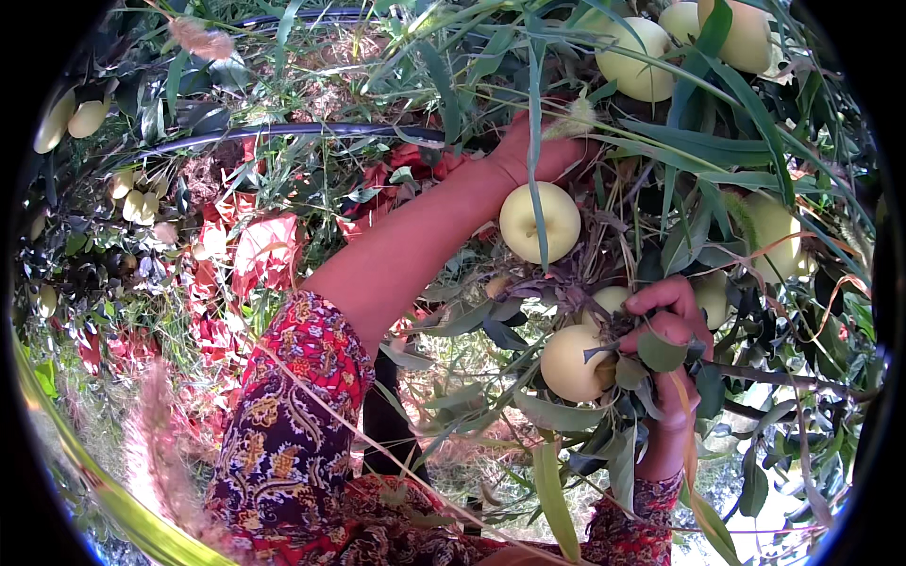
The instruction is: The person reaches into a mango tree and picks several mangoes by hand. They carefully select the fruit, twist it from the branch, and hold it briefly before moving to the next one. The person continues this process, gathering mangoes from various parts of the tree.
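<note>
Pale yellow apples hang among leaves and grass on the right. My left hand [548, 152] reaches in at the upper middle, its fingers hidden behind grass blades and foliage. Just below its wrist is a round apple [540, 223], not visibly held. My right hand [672, 329] is at the branch on the right, its fingers bent around a twig with leaves. Beside those fingers, to the left, hangs another apple [577, 363], with a partly hidden apple [607, 303] above it. Both forearms come up from the bottom in patterned red and dark sleeves.
More apples [637, 60] hang at the top right, and one apple [771, 237] lies behind grass at the right. A dark hose [304, 129] crosses the upper left. Red sheet-like pieces [265, 251] are on the grass. A branch [786, 378] runs out to the right.
</note>
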Tool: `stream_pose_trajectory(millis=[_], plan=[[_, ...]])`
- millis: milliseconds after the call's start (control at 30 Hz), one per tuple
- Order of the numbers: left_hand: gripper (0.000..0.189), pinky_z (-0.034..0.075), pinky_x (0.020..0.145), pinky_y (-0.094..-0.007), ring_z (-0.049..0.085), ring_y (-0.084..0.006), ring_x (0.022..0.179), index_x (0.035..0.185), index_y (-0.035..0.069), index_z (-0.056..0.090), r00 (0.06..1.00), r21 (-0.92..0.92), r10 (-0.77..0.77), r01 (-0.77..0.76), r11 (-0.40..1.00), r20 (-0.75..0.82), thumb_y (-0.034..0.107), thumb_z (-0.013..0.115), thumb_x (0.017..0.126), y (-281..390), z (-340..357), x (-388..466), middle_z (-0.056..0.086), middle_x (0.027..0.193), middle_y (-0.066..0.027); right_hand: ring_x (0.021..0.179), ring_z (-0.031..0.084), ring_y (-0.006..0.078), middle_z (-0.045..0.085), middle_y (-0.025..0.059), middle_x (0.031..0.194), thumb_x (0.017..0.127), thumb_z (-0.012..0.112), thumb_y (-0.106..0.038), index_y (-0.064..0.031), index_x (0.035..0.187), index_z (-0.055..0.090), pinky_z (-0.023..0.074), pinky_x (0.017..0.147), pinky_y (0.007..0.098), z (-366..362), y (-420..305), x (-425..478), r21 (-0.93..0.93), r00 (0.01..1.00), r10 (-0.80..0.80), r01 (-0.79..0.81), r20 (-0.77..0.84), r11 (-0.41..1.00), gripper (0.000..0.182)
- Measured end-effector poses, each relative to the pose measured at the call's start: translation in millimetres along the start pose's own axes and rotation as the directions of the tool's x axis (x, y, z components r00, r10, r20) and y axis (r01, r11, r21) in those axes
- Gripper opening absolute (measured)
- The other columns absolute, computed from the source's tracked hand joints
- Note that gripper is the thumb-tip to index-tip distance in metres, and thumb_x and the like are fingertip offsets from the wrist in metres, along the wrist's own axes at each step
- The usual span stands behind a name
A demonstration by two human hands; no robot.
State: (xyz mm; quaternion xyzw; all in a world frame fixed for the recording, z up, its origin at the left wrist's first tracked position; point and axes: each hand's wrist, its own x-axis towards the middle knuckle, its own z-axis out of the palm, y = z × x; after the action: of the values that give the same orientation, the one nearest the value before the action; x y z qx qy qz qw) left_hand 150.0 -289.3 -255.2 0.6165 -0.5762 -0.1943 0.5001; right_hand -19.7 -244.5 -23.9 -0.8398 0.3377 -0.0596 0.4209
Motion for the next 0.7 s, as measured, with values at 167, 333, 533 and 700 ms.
stream_pose_trajectory(millis=[167,333,533,700], plan=[[0.035,0.046,0.085,-0.0394,0.057,-0.0338,0.099,0.107,0.011,0.060,0.972,0.313,0.219,-0.184,0.932,-0.081,0.015,0.057,0.073,6.2,6.2,2.8,0.059,0.105,-0.0140,0.081,0.057,0.0216,0.057,0.0144,0.090,0.072,0.060,-0.028,0.0000,0.068,0.067,0.0447,0.070,0.0298,3.2,-1.1,1.6,-0.024,0.999,0.036,-0.036,-0.016,0.999,0.029],[0.028,0.047,0.084,-0.0411,0.058,-0.0343,0.095,0.104,0.010,0.062,0.994,0.098,0.069,-0.061,0.993,-0.089,0.017,0.059,0.077,14.6,8.3,-0.5,0.060,0.106,-0.0133,0.084,0.057,0.0243,0.057,0.0157,0.091,0.075,0.059,-0.037,0.0011,0.068,0.067,0.0450,0.073,0.0324,4.5,5.8,0.1,0.000,0.999,0.030,-0.030,-0.021,1.000,0.039],[0.024,0.048,0.078,-0.0397,0.060,-0.0286,0.089,0.106,0.009,0.061,0.919,-0.304,-0.233,0.134,0.943,-0.318,0.020,0.057,0.084,16.9,8.4,-19.4,0.062,0.097,-0.0114,0.084,0.056,0.0236,0.057,0.0153,0.092,0.075,0.059,-0.038,0.0016,0.070,0.066,0.0445,0.074,0.0327,7.3,1.4,5.7,-0.006,1.000,0.011,-0.012,-0.008,1.000,0.041],[0.041,0.046,0.074,-0.0337,0.056,-0.0163,0.080,0.109,0.004,0.057,0.683,-0.959,-0.673,0.195,-0.206,0.283,0.042,0.050,0.093,74.6,-13.1,-82.8,0.056,0.087,-0.0026,0.084,0.055,0.0218,0.055,0.0132,0.093,0.075,0.060,-0.031,0.0020,0.071,0.066,0.0430,0.073,0.0309,6.3,-3.8,2.2,0.010,0.992,0.122,-0.121,-0.030,0.993,0.034]])
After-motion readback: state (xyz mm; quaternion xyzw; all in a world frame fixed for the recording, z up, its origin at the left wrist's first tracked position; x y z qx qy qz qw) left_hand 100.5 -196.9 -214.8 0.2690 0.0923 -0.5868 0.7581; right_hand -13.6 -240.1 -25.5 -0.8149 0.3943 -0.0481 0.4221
